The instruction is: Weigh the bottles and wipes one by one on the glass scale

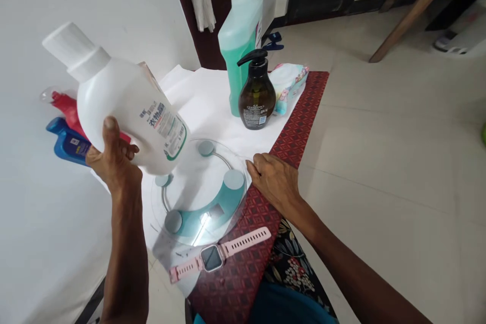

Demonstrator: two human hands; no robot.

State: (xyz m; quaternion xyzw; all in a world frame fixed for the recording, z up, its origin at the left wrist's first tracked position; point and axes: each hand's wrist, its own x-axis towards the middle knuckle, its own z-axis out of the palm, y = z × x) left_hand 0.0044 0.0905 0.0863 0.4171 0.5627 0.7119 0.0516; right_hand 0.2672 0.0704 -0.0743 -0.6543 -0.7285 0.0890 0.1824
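Observation:
My left hand (117, 162) grips a large white laundry detergent bottle (125, 106) by its handle. The bottle is tilted, its white cap toward the upper left, and it is held up over the far left part of a round glass scale (212, 212). The scale has a teal band, a small display and round metal pads. My right hand (274, 177) rests on the table edge beside the scale, its fingers curled; what lies under them, if anything, is hidden. Nearer to me, a pink smartwatch (211, 257) lies with its strap stretched out.
Behind the scale stand a dark pump bottle (257, 96) and a tall green liquid bottle (239, 50), beside a floral soft pack (290, 83). A blue bottle (68, 144) and a red bottle (70, 111) are at the left by the wall. A red patterned cloth (304, 121) covers the table edge.

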